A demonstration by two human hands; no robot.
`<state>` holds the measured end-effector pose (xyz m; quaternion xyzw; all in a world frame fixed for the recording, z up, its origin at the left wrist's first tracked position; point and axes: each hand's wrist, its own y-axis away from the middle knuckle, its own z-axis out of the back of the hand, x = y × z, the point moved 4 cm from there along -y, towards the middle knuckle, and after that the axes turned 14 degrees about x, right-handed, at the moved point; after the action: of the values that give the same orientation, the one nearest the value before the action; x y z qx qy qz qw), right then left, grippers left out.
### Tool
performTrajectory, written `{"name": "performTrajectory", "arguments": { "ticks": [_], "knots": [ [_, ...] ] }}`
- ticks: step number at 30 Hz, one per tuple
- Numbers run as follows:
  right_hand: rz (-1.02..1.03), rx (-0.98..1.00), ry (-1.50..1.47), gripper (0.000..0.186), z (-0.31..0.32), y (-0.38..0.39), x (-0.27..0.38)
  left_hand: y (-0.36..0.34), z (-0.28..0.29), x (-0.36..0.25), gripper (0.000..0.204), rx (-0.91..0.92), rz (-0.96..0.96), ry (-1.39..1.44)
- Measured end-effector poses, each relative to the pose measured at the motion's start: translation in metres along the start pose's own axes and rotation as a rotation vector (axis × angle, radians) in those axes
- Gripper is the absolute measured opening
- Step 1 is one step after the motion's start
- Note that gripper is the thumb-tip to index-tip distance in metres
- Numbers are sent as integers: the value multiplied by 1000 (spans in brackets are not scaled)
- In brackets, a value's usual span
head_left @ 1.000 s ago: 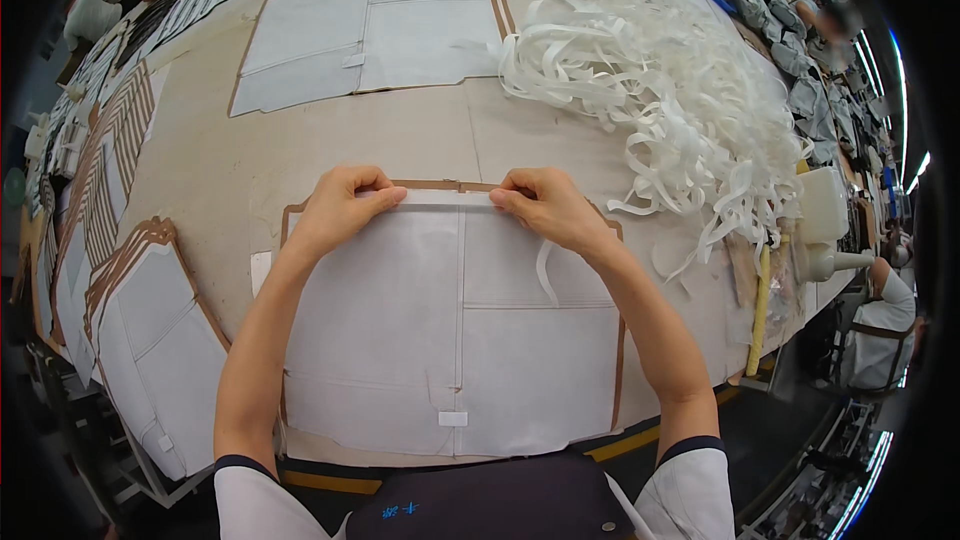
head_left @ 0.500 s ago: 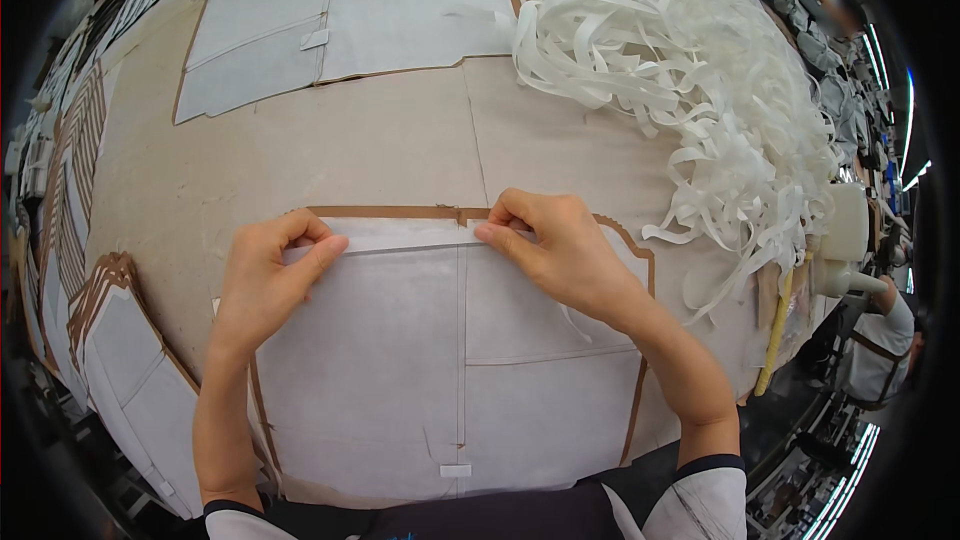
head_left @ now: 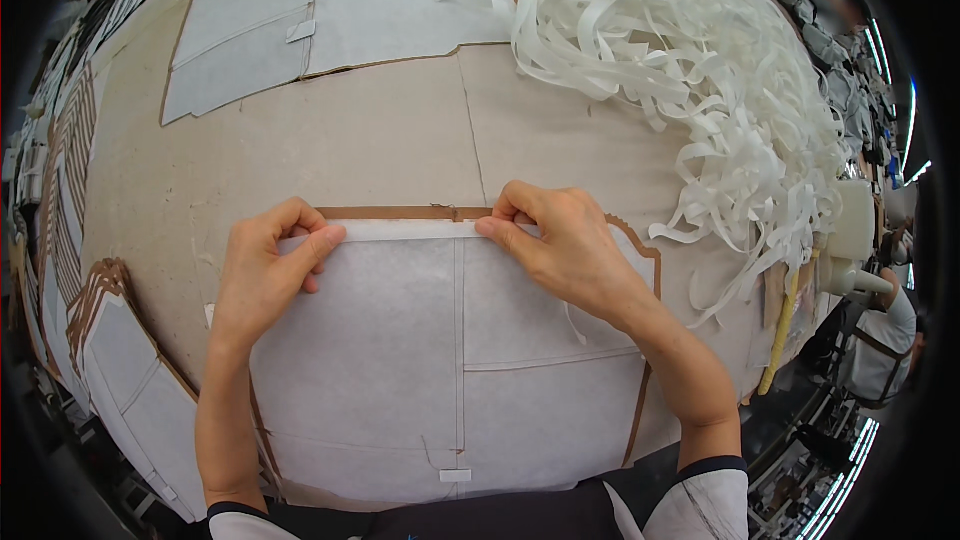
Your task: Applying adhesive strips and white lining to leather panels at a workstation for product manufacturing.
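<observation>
Both hands, left hand [head_left: 262, 275] and right hand [head_left: 565, 250], have drawn closer along the white sheet's [head_left: 400, 360] top edge.

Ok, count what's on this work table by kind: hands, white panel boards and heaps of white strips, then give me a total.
Hands: 2, left hand and right hand, both on the top edge of the nearest board.
White panel boards with brown borders: 3, the nearest one, one far across the table, one at the left edge.
Heaps of white strips: 1.
Total: 6.

white sheet [head_left: 400, 340]: matt, fibrous nonwoven cloth
brown template [head_left: 400, 212]: matt cardboard
table [head_left: 350, 140]: dull tan board
strips [head_left: 700, 90]: white, papery
</observation>
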<state>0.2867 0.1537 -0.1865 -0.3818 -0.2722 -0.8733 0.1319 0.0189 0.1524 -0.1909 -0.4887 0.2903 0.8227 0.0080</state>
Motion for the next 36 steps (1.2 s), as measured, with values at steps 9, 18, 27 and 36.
{"name": "performTrajectory", "arguments": {
  "ticks": [9, 18, 27, 36],
  "knots": [
    [73, -67, 29, 21, -2, -2, 0, -3, 0, 0, 20, -14, 10, 28],
    [24, -5, -8, 23, 2, -4, -3, -3, -1, -2, 20, -18, 26, 8],
    [6, 20, -5, 24, 3, -5, -1, -3, -1, -3, 22, -56, 28, -27],
    [62, 7, 4, 22, 3, -6, -1, 5, -5, -17, 19, -160, -16, -497]
  ]
}}
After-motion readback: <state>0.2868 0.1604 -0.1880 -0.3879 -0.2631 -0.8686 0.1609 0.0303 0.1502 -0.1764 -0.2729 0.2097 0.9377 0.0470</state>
